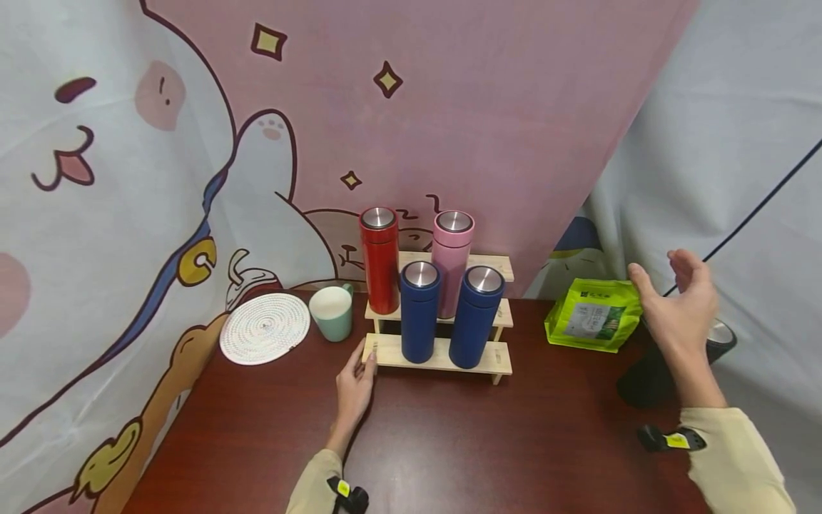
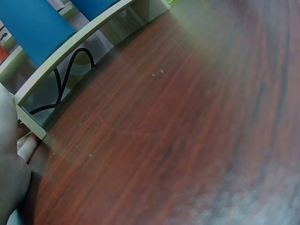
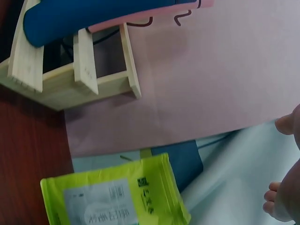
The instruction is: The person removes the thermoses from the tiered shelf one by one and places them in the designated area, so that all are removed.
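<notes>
A three-step wooden rack [image 1: 379, 350] carries two blue thermos bottles [image 1: 419, 321] on its lowest step, with a red thermos [image 1: 382, 271] and a pink thermos [image 1: 453, 250] behind them. My left hand [image 1: 354, 389] holds the left end of that lowest step; in the left wrist view its fingers wrap the end board [image 2: 30, 123]. My right hand [image 1: 683, 310] is raised at the right, thumb and fingers apart with nothing between them. Near it are a green packet [image 1: 594, 315] and a black thermos [image 1: 645, 378], partly hidden behind the wrist.
A pale green mug [image 1: 332, 314] stands left of the rack, beside a round woven mat [image 1: 265, 328]. Cartoon-printed cloth [image 1: 501, 107] hangs behind and at both sides of the dark red wooden table [image 1: 449, 442]. A black cable [image 2: 61, 89] shows beneath the rack.
</notes>
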Motion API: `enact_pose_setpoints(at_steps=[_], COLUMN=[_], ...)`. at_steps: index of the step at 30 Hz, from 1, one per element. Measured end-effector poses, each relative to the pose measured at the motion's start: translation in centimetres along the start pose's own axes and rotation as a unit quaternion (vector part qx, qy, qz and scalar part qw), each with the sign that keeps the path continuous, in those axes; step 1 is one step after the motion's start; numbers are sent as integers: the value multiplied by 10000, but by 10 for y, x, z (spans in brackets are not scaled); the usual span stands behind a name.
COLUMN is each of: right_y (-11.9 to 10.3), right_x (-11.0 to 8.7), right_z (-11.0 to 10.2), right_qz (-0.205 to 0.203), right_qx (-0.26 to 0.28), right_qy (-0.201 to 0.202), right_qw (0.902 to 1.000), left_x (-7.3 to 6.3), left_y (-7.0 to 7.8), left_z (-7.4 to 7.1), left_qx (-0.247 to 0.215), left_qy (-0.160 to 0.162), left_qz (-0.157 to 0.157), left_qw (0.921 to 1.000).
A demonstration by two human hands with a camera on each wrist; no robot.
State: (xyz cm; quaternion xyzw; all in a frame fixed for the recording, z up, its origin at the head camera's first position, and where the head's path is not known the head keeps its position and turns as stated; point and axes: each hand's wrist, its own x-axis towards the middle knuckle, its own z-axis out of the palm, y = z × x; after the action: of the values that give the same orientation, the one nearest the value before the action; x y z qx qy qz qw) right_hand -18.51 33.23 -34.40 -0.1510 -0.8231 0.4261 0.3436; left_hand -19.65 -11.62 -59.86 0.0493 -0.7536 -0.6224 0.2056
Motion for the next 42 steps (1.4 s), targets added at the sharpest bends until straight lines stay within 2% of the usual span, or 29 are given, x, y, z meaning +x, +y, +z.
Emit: enact_pose_setpoints(at_steps=[9, 15, 21, 26, 35, 42], right_y=[-21, -44, -70, -89, -123, -143], right_x=[-1, 1, 0, -2, -7, -8], right_z=[12, 24, 40, 55, 84, 103], right_qz=[-125, -238, -478, -557, -790, -907], right_qx=[557, 947, 1147, 1207, 1211, 1252], right_qy=[-107, -335, -569, -731, -937, -1171], right_qw=[9983, 9947, 9906, 9884, 9850, 9810], left_x=[0, 1, -1, -2, -1, 2], left_y=[0, 3, 1, -1, -1, 0], left_z=[3, 4, 4, 3, 0, -1], left_qx=[-42, 38, 11, -48, 207, 205], left_qy=[-55, -79, 37, 39, 23, -63], left_qz=[-21, 7, 59, 169, -63, -178], left_qw=[10000, 10000, 10000, 9998, 9998, 9996])
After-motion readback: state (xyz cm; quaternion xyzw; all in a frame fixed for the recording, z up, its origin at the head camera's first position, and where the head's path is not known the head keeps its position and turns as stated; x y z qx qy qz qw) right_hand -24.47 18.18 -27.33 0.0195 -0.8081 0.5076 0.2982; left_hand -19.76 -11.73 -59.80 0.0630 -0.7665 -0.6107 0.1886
